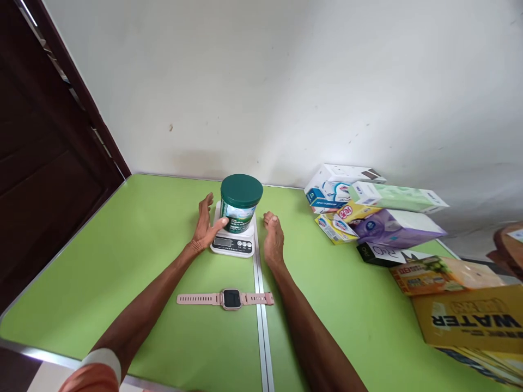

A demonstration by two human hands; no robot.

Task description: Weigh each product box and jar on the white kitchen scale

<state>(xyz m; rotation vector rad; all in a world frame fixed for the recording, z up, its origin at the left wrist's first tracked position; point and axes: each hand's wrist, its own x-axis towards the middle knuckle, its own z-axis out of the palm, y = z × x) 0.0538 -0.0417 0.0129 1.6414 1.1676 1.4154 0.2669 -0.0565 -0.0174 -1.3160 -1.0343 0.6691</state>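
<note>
Green tub over there sits on a white scale. Left hand and right hand flank it, fingers open, gripping nothing.

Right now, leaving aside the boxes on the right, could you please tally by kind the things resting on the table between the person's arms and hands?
Green lidded tub: 1
White digital scale: 1
Pink-strapped watch: 1
Total: 3
</note>
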